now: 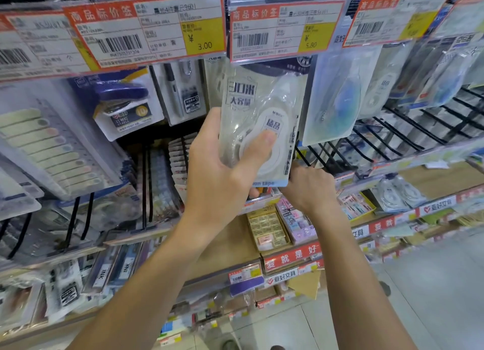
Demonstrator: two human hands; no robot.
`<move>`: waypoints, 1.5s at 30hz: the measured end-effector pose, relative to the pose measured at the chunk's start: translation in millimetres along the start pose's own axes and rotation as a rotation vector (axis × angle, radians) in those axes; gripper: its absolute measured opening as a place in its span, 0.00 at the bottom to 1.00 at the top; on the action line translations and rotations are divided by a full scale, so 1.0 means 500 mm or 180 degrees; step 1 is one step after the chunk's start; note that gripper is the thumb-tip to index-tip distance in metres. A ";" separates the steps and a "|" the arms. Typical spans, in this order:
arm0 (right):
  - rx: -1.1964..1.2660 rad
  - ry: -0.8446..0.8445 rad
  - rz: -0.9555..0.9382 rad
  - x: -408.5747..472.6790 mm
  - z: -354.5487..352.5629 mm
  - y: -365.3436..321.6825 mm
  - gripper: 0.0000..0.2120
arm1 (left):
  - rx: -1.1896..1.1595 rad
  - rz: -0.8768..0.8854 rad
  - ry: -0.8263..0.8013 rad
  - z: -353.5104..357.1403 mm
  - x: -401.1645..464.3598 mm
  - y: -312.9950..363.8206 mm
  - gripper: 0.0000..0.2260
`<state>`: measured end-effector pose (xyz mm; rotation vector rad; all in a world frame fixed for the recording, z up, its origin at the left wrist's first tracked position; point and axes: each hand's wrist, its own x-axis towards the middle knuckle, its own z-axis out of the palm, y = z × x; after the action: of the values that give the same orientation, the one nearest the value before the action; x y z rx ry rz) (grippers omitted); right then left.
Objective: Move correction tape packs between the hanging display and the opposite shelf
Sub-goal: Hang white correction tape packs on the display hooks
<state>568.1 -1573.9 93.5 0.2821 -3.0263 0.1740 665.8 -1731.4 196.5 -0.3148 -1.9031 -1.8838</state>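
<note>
Shop aisle with pale tiled floor (432, 284) and stocked wooden shelves (442, 176); black wire hooks (392, 129) carry hanging packs under price tags (285, 27). Left hand (222, 171) holds a correction tape pack (259, 124) upright below the tags, thumb pressed on its front. Right hand (309, 184) sits behind the pack's lower corner, fingers hidden.

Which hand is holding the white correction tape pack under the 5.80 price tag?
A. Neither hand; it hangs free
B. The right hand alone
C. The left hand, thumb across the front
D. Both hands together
C: the left hand grips the correction tape pack with its thumb across the blister, while the right hand sits lower, behind the pack's bottom edge.
</note>
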 end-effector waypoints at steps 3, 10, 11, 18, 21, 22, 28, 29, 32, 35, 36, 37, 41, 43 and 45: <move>0.0117 0.0007 0.0086 0.001 0.004 -0.001 0.27 | -0.0004 -0.0012 0.0154 0.008 0.020 0.016 0.08; -0.0015 0.0005 0.0117 0.006 0.013 0.002 0.26 | -0.0101 -0.0420 0.0256 0.031 0.016 0.036 0.10; 0.0000 -0.0027 0.0131 0.005 0.013 0.003 0.23 | -0.0154 -0.0480 0.0263 0.032 0.011 0.036 0.09; 0.0398 -0.0115 0.0213 -0.001 0.008 0.002 0.15 | -0.0440 -0.0564 0.0347 0.040 -0.006 0.023 0.10; 0.0387 0.0027 0.0225 -0.002 0.008 -0.001 0.19 | -0.0580 -0.0555 0.0459 0.048 0.001 0.019 0.09; 0.0281 0.0139 0.0168 -0.002 0.009 -0.001 0.24 | -0.0608 -0.0564 0.0512 0.048 0.007 0.018 0.09; 0.0101 0.0051 0.0130 -0.002 0.004 -0.004 0.25 | -0.0468 -0.0691 0.0526 0.035 0.035 -0.001 0.10; 0.0080 0.0071 0.0110 -0.002 0.005 -0.003 0.25 | -0.0393 -0.0669 0.0574 0.030 0.038 -0.009 0.10; 0.0026 0.0024 0.0097 -0.003 -0.001 -0.004 0.27 | -0.0270 -0.0610 0.0837 0.017 0.059 -0.032 0.12; 0.0027 -0.0032 0.0116 -0.005 -0.008 -0.007 0.26 | -0.0213 -0.0661 0.1066 0.012 0.087 -0.059 0.15; 0.0030 -0.0039 0.0125 -0.006 -0.009 -0.007 0.26 | -0.0195 -0.0709 0.1151 0.011 0.096 -0.069 0.15; 0.0032 -0.0050 0.0138 -0.007 -0.009 -0.007 0.26 | -0.0183 -0.0760 0.1246 0.011 0.105 -0.079 0.15; 0.0040 -0.0026 0.0124 -0.006 -0.007 -0.005 0.26 | -0.0134 -0.0902 0.1470 0.011 0.138 -0.112 0.16; 0.0041 0.0022 0.0110 -0.006 -0.005 -0.005 0.27 | -0.0241 -0.1068 0.1595 0.015 0.153 -0.126 0.18; 0.0045 0.0058 0.0100 -0.006 -0.002 -0.004 0.27 | -0.0336 -0.1178 0.1676 0.016 0.165 -0.142 0.19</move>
<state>571.3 -1575.4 94.4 0.2331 -3.0137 0.1993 559.5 -1738.5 171.5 0.4937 -1.5741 -2.0362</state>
